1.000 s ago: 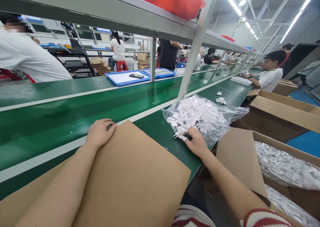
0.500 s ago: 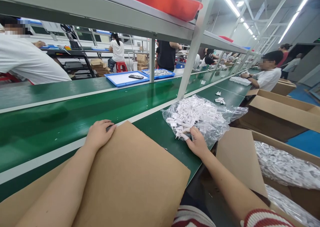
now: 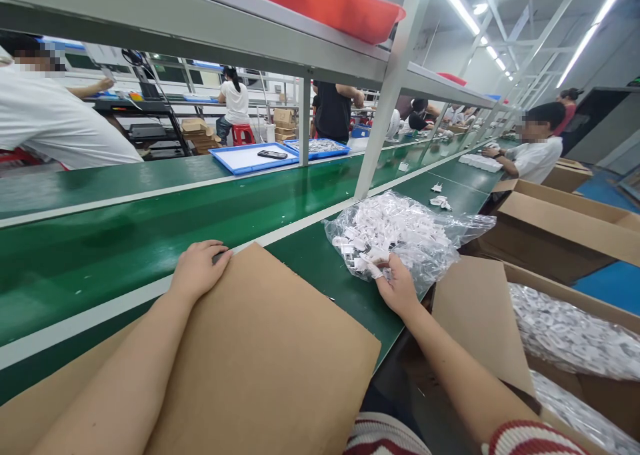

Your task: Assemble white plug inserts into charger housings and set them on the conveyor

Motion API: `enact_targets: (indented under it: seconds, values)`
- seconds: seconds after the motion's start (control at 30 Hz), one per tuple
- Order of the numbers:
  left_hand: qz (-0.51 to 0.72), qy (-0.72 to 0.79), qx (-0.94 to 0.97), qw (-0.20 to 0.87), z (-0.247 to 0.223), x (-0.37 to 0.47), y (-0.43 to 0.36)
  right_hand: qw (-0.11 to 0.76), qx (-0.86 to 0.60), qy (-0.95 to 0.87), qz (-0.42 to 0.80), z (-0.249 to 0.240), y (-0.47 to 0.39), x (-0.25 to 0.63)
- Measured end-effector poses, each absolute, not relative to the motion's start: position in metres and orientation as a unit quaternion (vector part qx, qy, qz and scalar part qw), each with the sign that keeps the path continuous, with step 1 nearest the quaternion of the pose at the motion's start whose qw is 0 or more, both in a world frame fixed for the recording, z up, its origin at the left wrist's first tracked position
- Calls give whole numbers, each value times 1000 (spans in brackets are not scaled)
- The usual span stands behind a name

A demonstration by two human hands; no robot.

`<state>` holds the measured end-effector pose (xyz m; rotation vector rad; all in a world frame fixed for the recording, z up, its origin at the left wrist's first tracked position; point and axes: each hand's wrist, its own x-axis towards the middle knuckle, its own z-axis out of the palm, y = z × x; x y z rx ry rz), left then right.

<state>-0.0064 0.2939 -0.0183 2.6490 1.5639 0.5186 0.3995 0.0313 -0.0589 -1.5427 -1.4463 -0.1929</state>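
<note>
My left hand (image 3: 200, 268) rests at the upper corner of a brown cardboard flap (image 3: 270, 341), its fingers bent together around a small dark thing too hidden to name. My right hand (image 3: 395, 283) is at the near edge of a clear plastic bag (image 3: 425, 268) heaped with white plug-like parts (image 3: 395, 221). White coverings wrap its fingertips, and thumb and fingers close on one or more of the white parts. The bag lies open on the green bench (image 3: 305, 255). A few loose white parts (image 3: 441, 202) lie beyond it.
Open cartons (image 3: 475, 301) with bagged white parts stand at the right. A metal post (image 3: 383, 121) rises behind the bag, under a shelf holding a red tray (image 3: 325, 5). Blue trays (image 3: 250, 158) sit across the belt. A person in white (image 3: 540, 148) sits farther right.
My right hand's fingers have shifted slightly and drawn in at the heap's near edge. My left hand has stayed put. At the far left, another person's hand has moved right and up.
</note>
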Motion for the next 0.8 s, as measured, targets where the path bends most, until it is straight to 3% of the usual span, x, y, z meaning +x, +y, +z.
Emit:
enact_targets:
  seconds: [0.53, 0.8]
  values:
    - [166, 505, 847, 9, -17, -7, 294, 506, -629, -572, -144, -54, 30, 396]
    - [170, 502, 848, 15, -17, -6, 293, 485, -607, -619, -111, -52, 33, 396]
